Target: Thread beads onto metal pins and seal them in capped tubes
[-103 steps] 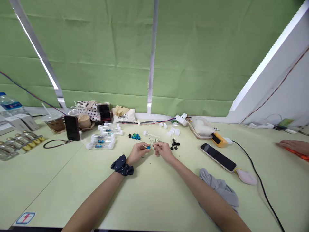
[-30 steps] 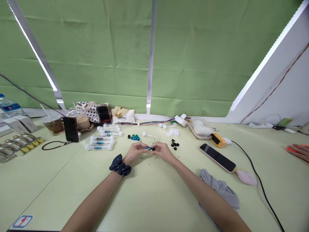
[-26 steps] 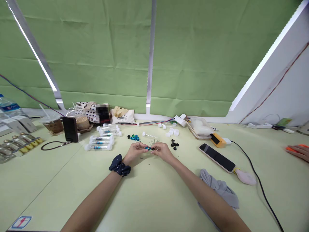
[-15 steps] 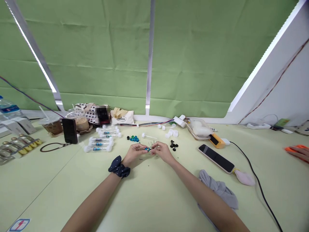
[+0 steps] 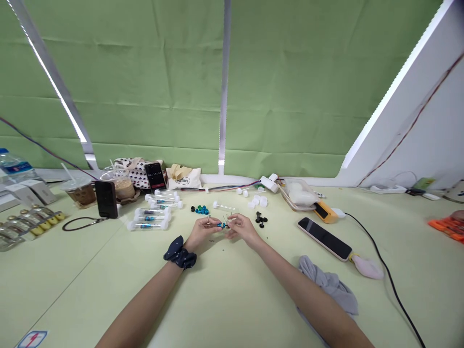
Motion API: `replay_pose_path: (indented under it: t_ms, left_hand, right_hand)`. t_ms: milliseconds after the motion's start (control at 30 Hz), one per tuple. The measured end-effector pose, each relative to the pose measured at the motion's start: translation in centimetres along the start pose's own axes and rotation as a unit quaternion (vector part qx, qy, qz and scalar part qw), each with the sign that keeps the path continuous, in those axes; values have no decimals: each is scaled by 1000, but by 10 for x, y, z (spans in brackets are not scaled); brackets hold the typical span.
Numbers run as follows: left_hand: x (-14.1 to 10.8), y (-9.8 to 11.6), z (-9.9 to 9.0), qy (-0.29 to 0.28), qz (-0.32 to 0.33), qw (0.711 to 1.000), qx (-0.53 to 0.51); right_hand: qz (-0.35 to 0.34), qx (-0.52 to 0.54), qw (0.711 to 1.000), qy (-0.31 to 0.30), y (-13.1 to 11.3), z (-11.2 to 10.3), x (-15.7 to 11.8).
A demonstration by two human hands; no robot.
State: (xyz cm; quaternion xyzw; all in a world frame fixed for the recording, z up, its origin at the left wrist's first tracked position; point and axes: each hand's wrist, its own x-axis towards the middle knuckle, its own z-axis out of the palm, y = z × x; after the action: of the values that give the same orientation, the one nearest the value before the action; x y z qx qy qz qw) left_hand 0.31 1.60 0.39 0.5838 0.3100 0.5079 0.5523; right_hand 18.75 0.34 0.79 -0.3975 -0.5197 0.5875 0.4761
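Observation:
Over the middle of the table, my left hand [image 5: 201, 232] pinches a small blue piece with a dark end [image 5: 221, 225] between thumb and fingers. My right hand [image 5: 243, 228] meets it from the other side, its fingertips closed at the dark end. Thin pin-like strands stick up by the right fingers; their kind is too small to make out. Just beyond the hands lie blue and green shiny beads [image 5: 202, 210] and a clear tube with a white cap [image 5: 224, 206]. Black plugs [image 5: 260, 220] sit to the right of my right hand.
Several capped clear tubes [image 5: 148, 225] lie at left, near a black phone [image 5: 106, 199] and drink cups [image 5: 80, 192]. White caps [image 5: 259, 200] and a plastic tray [image 5: 299, 194] are behind. Rightward are another phone [image 5: 325, 238], grey cloth [image 5: 328, 282] and a black cable [image 5: 384, 270].
My right fingers have shifted slightly, and more of the dark end of the blue piece shows. At the far right edge, another person's hand has moved over the orange item.

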Motion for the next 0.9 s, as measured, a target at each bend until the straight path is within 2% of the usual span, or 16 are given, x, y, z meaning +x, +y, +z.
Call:
replay_pose_path:
  t_ms: [133,300,467,633,900]
  left_hand:
    - [0,-2,0,0,-1,1000,10]
    - [1,-1,-3,26,6,1000,4]
    - [0,0,-3,-17,-5,1000,-7]
    - [-2,3,0,-34,-22,999,-3]
    - [0,1,-2,-11,-5,1000,-28]
  right_hand:
    - [28,-18,999,14,2,0,1]
    - [14,-11,1000,-25,2,-2,0]
    - [62,-49,997,-25,9,-5,4]
    - [43,-15,999,-2,11,-4,6]
    - [25,15,998,-47,5,-5,2]
